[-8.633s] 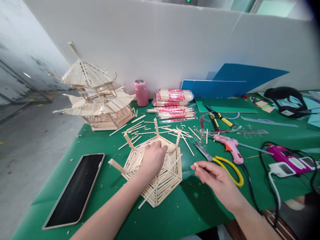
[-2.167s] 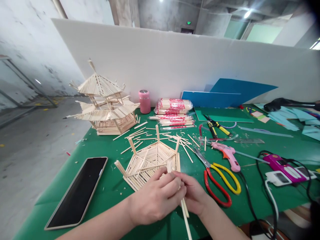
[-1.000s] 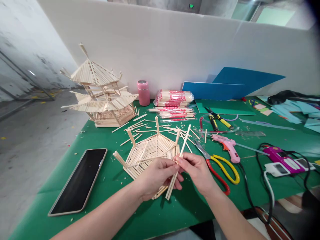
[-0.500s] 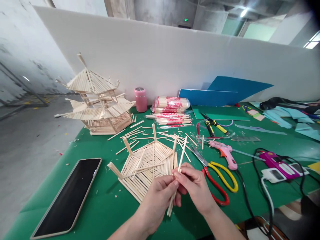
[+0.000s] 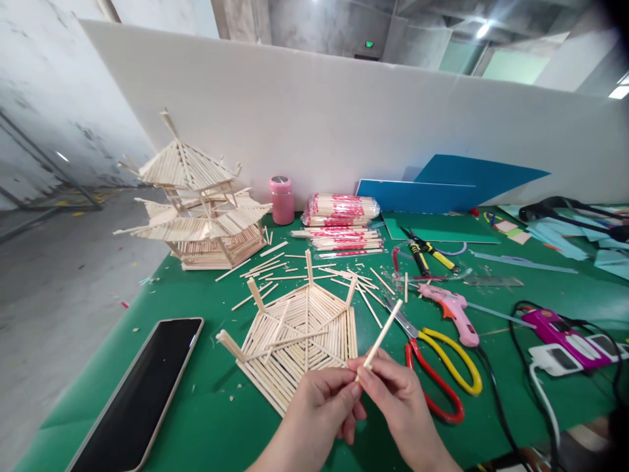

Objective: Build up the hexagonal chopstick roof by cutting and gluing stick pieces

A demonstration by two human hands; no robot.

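The right hand [image 5: 396,393] pinches a stick [image 5: 384,333] between thumb and forefinger, with hardly any gap between the fingers. The left hand [image 5: 319,410] closes its thumb and forefinger on the stick's lower part, mostly hidden by the fingers. The stick slants up and rightward above the table [image 5: 206,419], between the base [image 5: 268,377], just beyond the left hand, and the scissors [image 5: 417,335].

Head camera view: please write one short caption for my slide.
The left hand and right hand hold a slim wooden piece near a stick base with upright posts.
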